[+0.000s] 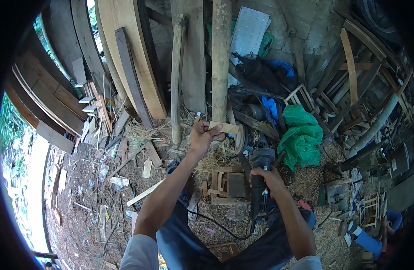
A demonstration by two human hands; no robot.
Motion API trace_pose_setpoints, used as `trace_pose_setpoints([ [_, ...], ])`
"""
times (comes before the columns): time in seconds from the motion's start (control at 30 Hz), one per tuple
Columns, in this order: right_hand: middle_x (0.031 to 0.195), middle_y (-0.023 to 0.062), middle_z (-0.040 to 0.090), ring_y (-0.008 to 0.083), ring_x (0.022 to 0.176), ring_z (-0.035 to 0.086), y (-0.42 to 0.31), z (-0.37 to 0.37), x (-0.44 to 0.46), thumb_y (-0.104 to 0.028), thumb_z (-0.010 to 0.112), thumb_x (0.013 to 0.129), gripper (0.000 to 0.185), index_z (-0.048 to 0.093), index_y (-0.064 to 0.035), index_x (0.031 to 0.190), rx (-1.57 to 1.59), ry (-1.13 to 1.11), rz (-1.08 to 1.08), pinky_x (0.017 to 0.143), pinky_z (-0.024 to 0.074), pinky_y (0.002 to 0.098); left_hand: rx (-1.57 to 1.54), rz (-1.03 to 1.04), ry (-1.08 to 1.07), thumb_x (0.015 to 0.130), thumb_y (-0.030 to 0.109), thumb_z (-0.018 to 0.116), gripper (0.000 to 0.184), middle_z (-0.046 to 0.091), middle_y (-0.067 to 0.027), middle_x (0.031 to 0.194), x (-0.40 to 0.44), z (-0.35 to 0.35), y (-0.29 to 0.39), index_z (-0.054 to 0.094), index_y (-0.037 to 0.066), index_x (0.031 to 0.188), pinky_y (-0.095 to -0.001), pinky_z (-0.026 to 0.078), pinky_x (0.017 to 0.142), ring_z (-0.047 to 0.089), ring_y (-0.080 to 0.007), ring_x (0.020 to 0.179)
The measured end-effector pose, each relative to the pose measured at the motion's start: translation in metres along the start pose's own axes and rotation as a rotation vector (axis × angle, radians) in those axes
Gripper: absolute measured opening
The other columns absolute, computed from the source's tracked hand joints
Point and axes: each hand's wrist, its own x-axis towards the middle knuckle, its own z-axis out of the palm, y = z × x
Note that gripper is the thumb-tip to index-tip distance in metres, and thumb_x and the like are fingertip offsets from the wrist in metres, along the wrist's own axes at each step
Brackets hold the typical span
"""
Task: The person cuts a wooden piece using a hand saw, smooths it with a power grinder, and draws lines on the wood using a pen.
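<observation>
My right hand (269,179) is wrapped around the dark body of an angle grinder (260,193), held upright between my knees. At its top is a round sanding disc (241,138), facing left. My left hand (204,135) pinches a small, pale piece of wood (224,127) between thumb and fingers. The wood's right end reaches the disc; whether it touches cannot be made out. A black cord (220,230) runs from the grinder's lower end across my legs. Below the disc lies a small wooden frame-like block (236,184) on the ground.
Planks (126,54) and a round post (221,58) stand ahead. A green plastic bag (300,135) lies right of the grinder. Wooden frames (351,76) are piled at the far right. Wood scraps (147,168) and shavings litter the ground. Another person's blue sleeve (367,240) shows at lower right.
</observation>
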Motion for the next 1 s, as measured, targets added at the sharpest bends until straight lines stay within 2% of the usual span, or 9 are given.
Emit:
trace_pose_setpoints([
  [1.0,0.075,0.0122,0.065,0.0210,0.063,0.065,-0.0006,-0.0019,0.0021,-0.015,0.072,0.075,0.021,0.062,0.0009,0.085,0.034,0.035,0.019,0.058,0.0557,0.0346,0.042,0.003,-0.034,0.087,0.003,0.069,0.017,0.066,-0.0136,0.094,0.0000,0.0000,-0.0041,0.052,0.002,0.092,-0.0387,0.060,0.082,0.068,-0.0232,0.089],
])
